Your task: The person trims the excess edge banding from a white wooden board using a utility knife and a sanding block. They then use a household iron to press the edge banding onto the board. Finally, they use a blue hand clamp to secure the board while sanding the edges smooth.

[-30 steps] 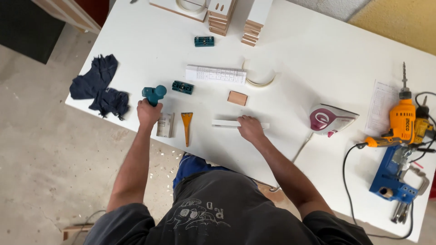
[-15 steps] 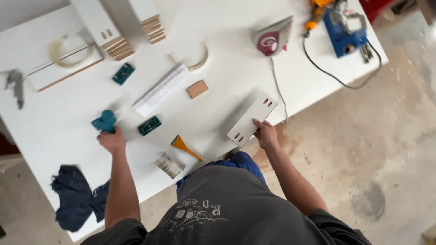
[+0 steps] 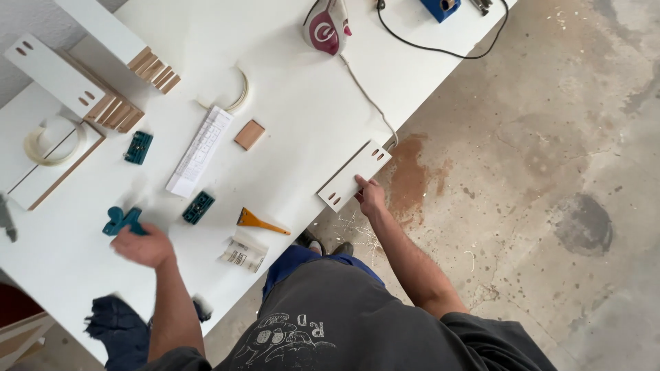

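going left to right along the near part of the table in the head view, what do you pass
Teal clamp under the left hand → small teal block → clear packet → orange-handled scraper → white drilled panel held at the table edge by the right hand.

teal jigs [image 3: 139,147] 3 | irons [image 3: 327,27] 1 | wood squares [image 3: 249,135] 1 | tape rolls [image 3: 53,141] 2

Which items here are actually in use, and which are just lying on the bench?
In hand:
- left hand on the teal clamp
- right hand on the white drilled panel at the table edge

Lying about:
- orange scraper
- clothes iron
- small wooden block
- edge-banding roll
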